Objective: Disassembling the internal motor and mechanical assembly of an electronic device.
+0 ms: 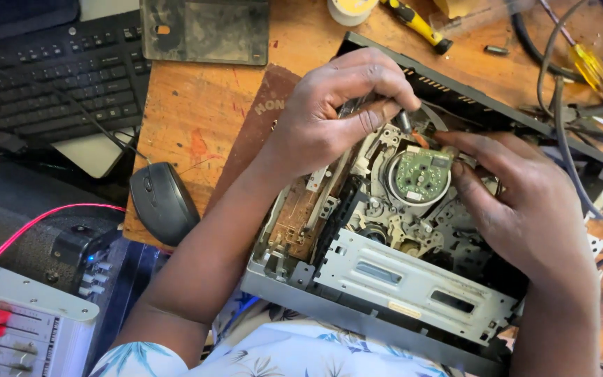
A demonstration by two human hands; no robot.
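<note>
While the opened grey metal tape-deck chassis (385,279) lies across the right half of the scratched wooden table (190,112), its near edge overhanging toward you, your left hand (329,112) is curled shut around a slim metal tool (403,120) whose tip points down beside the round silver drum topped with a small green circuit board (421,174). Your right hand (525,202) rests on the mechanism just right of that drum, fingers loosely bent and touching the parts, gripping nothing you can make out. A black computer mouse (163,201) sits at the table's left edge, a black keyboard (57,77) beyond it, and a yellow-handled screwdriver (417,24) near the far edge.
</note>
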